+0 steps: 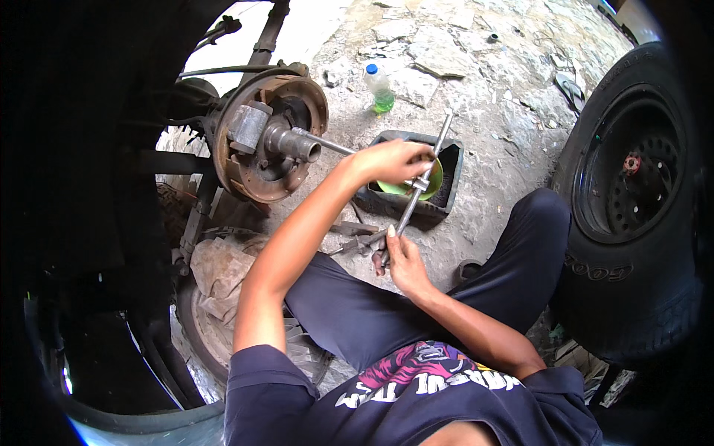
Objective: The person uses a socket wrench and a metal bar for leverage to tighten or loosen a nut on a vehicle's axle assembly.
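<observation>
My left hand (396, 160) is closed around the upper part of a long steel T-handle wrench (407, 211), near where its shaft meets the crossbar. Lower on the same bar, my right hand (405, 264) grips the near end, thumb laid along it. From the crossbar the shaft runs left, behind my left hand, toward the hub spindle (297, 145) of a rusty drum brake assembly (316, 111). Whether its tip touches the spindle I cannot tell. Beneath the crossbar sits a dark cut-open container (439, 213) with a green bowl (430, 195) in it.
A bottle (381, 93) with green liquid and a blue cap stands beyond the container. On the right leans a large wheel with its tyre (632, 297). Dark vehicle bodywork fills the left side. A crumpled cloth or sheet (221, 271) lies below the brake. The ground is rough stone.
</observation>
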Demonstrator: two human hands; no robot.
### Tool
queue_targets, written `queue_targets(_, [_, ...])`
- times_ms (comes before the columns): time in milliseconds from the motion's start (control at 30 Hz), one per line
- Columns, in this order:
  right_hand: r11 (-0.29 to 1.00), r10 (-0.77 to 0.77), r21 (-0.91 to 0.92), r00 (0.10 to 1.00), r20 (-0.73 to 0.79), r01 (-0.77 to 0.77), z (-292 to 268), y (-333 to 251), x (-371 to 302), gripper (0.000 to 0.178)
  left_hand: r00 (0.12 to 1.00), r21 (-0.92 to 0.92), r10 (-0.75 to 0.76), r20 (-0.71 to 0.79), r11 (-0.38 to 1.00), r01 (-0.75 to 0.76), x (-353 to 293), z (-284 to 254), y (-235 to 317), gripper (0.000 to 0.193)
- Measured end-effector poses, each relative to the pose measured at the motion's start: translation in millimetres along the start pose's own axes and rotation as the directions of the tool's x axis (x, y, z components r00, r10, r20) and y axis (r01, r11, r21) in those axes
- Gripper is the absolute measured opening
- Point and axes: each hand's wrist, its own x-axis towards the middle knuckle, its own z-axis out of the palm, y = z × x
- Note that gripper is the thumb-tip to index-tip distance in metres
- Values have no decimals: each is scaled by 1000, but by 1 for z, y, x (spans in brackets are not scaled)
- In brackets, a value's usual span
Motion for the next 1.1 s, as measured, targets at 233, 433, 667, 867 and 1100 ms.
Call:
queue_targets(233, [970,120,-227,985,122,-90,-7,-54,-2,55,731,646,590,-344,713,-272,-27,44,-19,48])
queue_targets(433, [349,-524,-923,851,-48,163,-66,-111,24,24,585,710,651,-484,683,-172,-23,55,-28,36])
queue_targets(667, [-6,-686,-904,655,315,429,-133,-66,121,86,572,660,673,-468,697,-281,-15,44,-12,22])
queue_targets(867, [-126,-811,-970,541,222,209,-96,-75,120,48,749,569,540,-383,777,-269,-14,28,-14,26])
queue_targets(1100, [561,-125,-827,991,-50,29,-60,-50,73,32,951,352,111,-288,936,-3,2,14,-9,53])
